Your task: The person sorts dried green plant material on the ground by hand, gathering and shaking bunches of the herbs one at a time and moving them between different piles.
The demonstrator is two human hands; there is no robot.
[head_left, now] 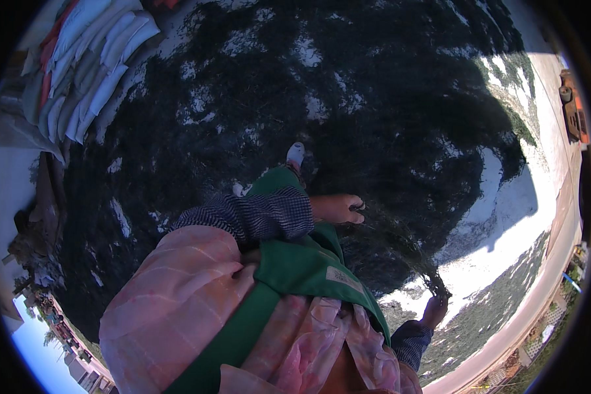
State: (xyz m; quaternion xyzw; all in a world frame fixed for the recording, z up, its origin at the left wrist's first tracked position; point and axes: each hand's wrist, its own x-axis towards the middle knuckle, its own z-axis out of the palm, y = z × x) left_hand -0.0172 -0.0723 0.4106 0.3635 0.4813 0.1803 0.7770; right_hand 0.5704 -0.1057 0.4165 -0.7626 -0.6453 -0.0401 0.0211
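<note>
My right hand (435, 310), low on the right, is closed round the gathered end of a bunch of dark stringy plant stems (414, 256). From there the bunch fans out up and left toward my other hand. My left hand (338, 209) is held in front of my body with its fingers curled in. Its fingertips are close to the loose ends of the stems, and what they pinch, if anything, is too dark to make out. Under both hands lies a wide layer of similar dark plant material (243, 118) over a pale surface.
A stack of pale filled sacks (98, 59) stands at the far left. My shoe (296, 153) is among the plants. Sunlit pale ground (505, 203) runs along the right, with an orange machine or vehicle (571, 105) at the far right edge.
</note>
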